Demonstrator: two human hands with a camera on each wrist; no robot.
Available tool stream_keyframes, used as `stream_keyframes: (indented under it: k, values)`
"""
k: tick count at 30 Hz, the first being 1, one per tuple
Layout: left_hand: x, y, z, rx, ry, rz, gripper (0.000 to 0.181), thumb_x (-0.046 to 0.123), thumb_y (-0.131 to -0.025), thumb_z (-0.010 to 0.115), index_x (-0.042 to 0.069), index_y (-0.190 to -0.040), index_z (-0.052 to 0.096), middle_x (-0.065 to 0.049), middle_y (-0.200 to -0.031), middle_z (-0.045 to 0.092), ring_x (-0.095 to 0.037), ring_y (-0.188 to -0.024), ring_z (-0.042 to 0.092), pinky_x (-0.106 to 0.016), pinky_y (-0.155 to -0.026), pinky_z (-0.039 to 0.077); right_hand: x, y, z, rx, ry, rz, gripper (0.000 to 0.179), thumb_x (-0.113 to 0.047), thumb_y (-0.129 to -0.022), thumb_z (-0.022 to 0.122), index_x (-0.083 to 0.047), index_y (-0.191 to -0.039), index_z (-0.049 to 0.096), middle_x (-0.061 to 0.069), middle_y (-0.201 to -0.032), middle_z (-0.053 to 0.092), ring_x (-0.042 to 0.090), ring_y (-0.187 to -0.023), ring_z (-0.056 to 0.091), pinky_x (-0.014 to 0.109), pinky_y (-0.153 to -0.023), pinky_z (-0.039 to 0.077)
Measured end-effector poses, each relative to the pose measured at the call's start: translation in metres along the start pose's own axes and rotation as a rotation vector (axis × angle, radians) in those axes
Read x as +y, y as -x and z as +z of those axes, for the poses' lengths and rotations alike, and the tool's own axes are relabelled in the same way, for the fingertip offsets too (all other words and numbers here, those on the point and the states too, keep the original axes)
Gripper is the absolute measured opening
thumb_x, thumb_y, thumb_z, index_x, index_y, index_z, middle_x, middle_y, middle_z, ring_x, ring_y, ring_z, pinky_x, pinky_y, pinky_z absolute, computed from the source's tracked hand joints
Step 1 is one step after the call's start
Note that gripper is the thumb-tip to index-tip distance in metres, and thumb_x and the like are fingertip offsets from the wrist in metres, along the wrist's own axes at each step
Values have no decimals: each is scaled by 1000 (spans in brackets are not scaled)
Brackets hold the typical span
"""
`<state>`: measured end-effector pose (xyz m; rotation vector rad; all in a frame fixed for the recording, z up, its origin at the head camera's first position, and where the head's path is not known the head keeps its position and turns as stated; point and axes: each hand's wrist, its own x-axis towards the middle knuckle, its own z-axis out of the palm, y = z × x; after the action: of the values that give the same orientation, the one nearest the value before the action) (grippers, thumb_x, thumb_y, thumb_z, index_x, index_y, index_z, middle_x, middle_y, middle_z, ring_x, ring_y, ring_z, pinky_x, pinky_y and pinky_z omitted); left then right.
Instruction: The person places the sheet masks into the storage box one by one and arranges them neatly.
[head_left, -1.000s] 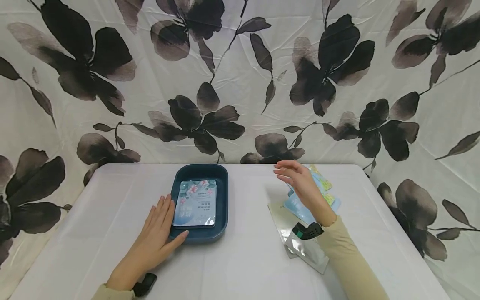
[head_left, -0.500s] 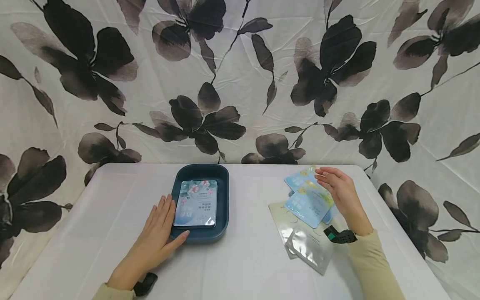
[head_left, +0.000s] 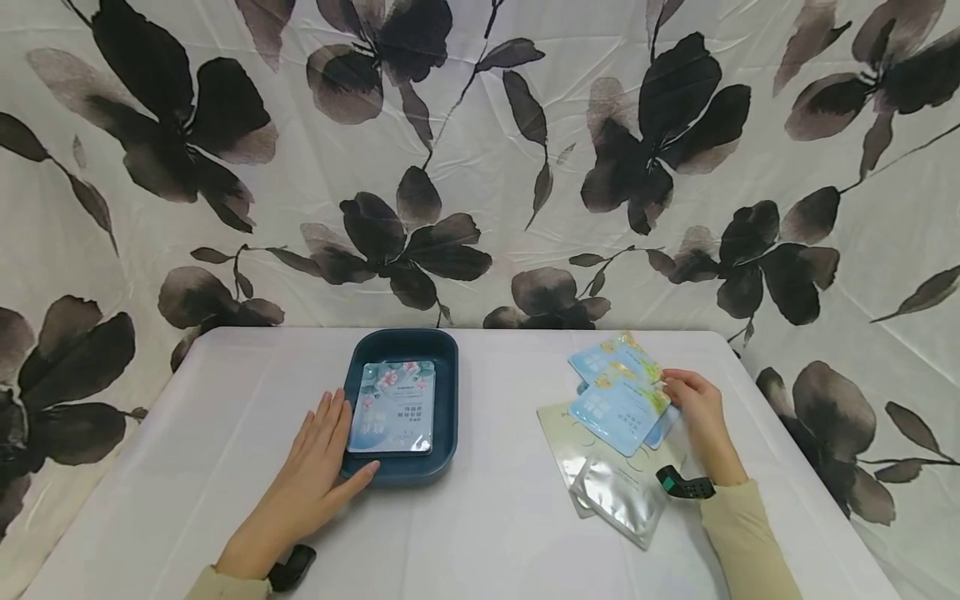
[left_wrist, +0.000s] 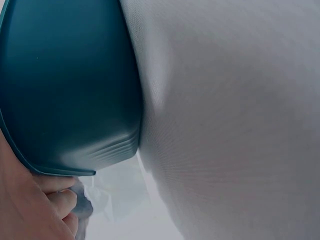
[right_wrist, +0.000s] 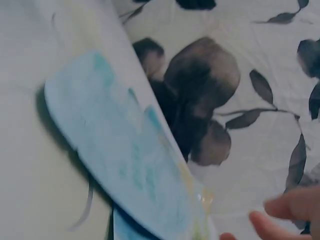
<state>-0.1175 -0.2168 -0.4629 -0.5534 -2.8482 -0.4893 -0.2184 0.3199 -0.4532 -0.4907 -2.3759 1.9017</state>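
Note:
My left hand (head_left: 307, 479) lies flat with straight fingers along the left wall of a dark blue tray (head_left: 446, 400), thumb at its near corner. Inside the tray lies a blue sheet mask packet (head_left: 392, 408) printed with pink flowers. To the right, light blue sheet mask packets (head_left: 618, 410) overlap in a loose fan. My right hand (head_left: 697, 417) is at their right edge, fingertips right by the corner of the upper packet. In the right wrist view, its fingers (right_wrist: 292, 205) are slightly bent and apart, beside the light blue packet (right_wrist: 120, 150).
Under the blue packets lies a pale green packet (head_left: 558, 429), and a silver packet (head_left: 622, 500) is nearer the front. A white cloth (head_left: 480, 542) covers the table. Behind it hangs a floral curtain (head_left: 517, 167).
My right hand has moved right and then down, from above the light blue packets to their right edge, uncovering them. My left hand and the tray have stayed put.

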Motion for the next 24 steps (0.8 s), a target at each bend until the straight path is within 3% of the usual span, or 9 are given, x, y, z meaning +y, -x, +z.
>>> stream_keyframes:
  k: [4,8,17,24]
  values:
    - [0,0,1,-2,0,-2,94,48,-95,61,-10,-154,14,-18,-165,-3,-35,-151,-4,-40,-120,-11,12,-3,0,-153,194,-44,58,-26,-103,53,9,-146,36,26,-147,38,32,-130,39,37,-105,34]
    - [1,0,2,0,0,0,94,48,-95,60,-10,-154,15,-18,-165,-3,-35,-151,-4,-41,-120,-10,17,-4,0,-244,261,-77,78,-30,-96,66,8,-151,26,31,-152,28,41,-134,33,45,-108,32]
    - [0,-1,2,-4,3,4,94,48,-96,60,-9,-155,12,-16,-165,-5,-33,-151,-7,-40,-120,-11,29,-4,7,-183,456,-161,91,-28,-80,84,6,-148,33,36,-147,21,46,-126,31,56,-106,30]
    - [1,0,2,-1,2,2,94,47,-96,60,-9,-154,13,-17,-165,-4,-31,-151,-9,-40,-119,-12,26,-2,8,-173,460,-152,90,-25,-79,85,5,-148,34,36,-150,26,49,-131,33,59,-108,30]
